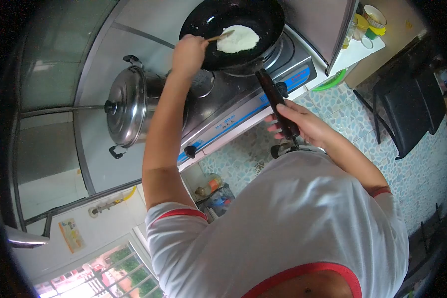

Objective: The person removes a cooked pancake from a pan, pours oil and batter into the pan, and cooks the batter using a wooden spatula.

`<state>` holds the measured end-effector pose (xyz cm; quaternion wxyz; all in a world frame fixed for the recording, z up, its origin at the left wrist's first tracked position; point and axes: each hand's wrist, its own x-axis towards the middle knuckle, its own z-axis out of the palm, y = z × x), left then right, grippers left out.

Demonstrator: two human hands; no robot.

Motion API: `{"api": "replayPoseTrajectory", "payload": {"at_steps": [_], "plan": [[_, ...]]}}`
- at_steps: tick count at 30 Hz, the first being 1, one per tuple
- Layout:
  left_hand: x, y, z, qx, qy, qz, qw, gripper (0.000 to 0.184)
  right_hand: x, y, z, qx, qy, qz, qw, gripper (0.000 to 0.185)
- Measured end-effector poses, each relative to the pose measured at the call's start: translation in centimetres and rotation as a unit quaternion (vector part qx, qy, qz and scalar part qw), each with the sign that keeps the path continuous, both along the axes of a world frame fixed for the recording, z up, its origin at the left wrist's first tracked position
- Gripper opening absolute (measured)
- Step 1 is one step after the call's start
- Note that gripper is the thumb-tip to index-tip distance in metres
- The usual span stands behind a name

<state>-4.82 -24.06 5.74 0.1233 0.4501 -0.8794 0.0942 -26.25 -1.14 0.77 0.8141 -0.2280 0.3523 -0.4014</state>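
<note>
My left hand (188, 55) grips a thin wooden utensil (217, 37). Its far end touches a flat, white, roundish piece of food (239, 39) lying in a black wok (208, 57). The wok sits tilted over a burner at the far side of the gas stove (223, 107). My right hand (303, 121) is closed around the dark wok handle (277, 102), thumb on top and fingers partly hidden behind it.
Left of my left forearm stands a lidded steel pot (129, 107). Bowls and jars (370, 25) sit on a white ledge at the upper right. A black chair (407, 109) stands on the tiled floor at right. Bottles (211, 184) lie below the stove.
</note>
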Motion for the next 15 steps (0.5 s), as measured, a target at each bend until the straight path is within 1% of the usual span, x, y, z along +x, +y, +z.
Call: {"api": "replayPoseTrajectory", "payload": {"at_steps": [1, 4, 5, 8, 9, 10, 12, 15], "plan": [[-1.4, 1.3, 0.6, 0.032, -0.037, 0.026, 0.998, 0.019, 0.3, 0.1, 0.0, 0.009, 0.004, -0.004, 1.0, 0.039], [-3.6, 3.4, 1.2, 0.066, -0.035, -0.027, 0.997, 0.019, 0.1, -0.2, -0.1, -0.003, 0.026, 0.012, 1.0, 0.039], [-3.8, 3.8, 1.3, 0.064, 0.01, -0.064, 0.996, 0.019, 0.1, -0.2, -0.1, -0.007, 0.027, 0.012, 1.0, 0.039], [-3.7, 2.5, 2.2, 0.049, 0.088, -0.087, 0.991, 0.02, 0.0, -0.1, -0.1, -0.015, 0.027, 0.011, 0.999, 0.038], [-3.8, 1.9, 3.1, 0.135, 0.133, -0.002, 0.982, 0.021, 0.1, 0.0, -0.1, -0.017, 0.026, 0.007, 0.999, 0.038], [-3.6, 1.0, 3.9, 0.173, 0.164, 0.031, 0.971, 0.02, 0.1, 0.0, -0.2, -0.019, 0.024, 0.003, 1.0, 0.038], [-3.8, -0.2, 5.4, 0.186, 0.133, 0.082, 0.97, 0.023, -0.1, 0.2, -0.3, -0.021, 0.027, 0.018, 0.999, 0.037], [-4.2, -3.4, 2.6, 0.083, 0.014, -0.02, 0.996, 0.027, -0.3, 0.4, -0.5, -0.029, 0.028, 0.028, 0.999, 0.038]]}}
